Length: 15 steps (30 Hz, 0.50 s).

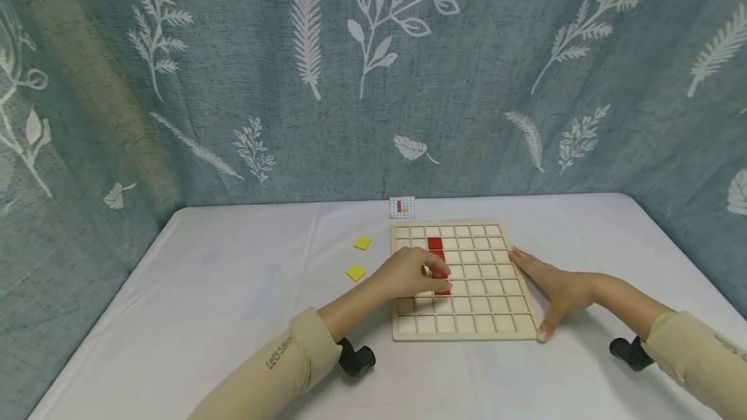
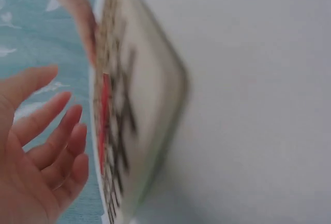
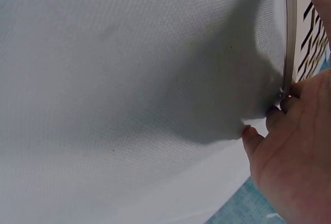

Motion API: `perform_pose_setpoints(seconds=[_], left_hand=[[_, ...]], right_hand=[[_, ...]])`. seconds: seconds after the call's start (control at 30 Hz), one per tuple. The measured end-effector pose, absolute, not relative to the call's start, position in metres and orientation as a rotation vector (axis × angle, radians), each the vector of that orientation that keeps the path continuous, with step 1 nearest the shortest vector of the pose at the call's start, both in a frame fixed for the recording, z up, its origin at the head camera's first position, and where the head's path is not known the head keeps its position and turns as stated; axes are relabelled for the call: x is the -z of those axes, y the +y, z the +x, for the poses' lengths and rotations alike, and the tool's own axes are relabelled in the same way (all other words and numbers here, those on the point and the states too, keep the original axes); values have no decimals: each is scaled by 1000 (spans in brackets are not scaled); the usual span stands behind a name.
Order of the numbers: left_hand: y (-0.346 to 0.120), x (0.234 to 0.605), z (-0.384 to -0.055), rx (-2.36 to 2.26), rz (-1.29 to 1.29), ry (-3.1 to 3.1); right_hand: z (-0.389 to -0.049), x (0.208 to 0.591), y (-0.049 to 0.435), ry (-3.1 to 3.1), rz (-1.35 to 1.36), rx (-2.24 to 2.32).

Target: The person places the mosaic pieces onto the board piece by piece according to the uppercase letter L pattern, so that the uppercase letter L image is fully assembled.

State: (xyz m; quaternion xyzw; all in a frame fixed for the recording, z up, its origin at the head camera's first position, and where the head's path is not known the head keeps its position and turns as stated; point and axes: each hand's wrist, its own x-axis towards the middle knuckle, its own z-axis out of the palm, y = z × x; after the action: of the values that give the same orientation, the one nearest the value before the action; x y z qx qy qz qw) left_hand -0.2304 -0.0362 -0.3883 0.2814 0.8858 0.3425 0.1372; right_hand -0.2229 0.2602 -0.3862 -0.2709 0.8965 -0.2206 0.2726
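A wooden grid board (image 1: 480,287) lies on the white cloth with a column of red tiles (image 1: 434,243) in its cells. My left hand (image 1: 413,272) is over the board's left half and partly hides the lower red tiles. In the left wrist view the left hand's fingers (image 2: 54,151) are loosely bent and apart, with nothing between them. My right hand (image 1: 563,291) rests spread at the board's right side, fingertips along the edge and thumb at the near right corner. The right wrist view shows the right hand (image 3: 297,136) touching that edge.
Two yellow tiles, a farther one (image 1: 362,242) and a nearer one (image 1: 355,272), lie left of the board. Behind it is a small card (image 1: 402,207) printed with a coloured grid pattern. A leaf-patterned teal curtain (image 1: 350,135) hangs behind the table.
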Motion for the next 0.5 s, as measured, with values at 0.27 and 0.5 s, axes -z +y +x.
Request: perform_pose_setpoints(seconds=[0.27,0.5], left_hand=[[-45,372,-229,-1066,807,2229],[-60,372,-226,-1061,869,2145]], right_hand=[[-221,387,261,2428,-741,592],[-221,387,260,2436,-747,594]])
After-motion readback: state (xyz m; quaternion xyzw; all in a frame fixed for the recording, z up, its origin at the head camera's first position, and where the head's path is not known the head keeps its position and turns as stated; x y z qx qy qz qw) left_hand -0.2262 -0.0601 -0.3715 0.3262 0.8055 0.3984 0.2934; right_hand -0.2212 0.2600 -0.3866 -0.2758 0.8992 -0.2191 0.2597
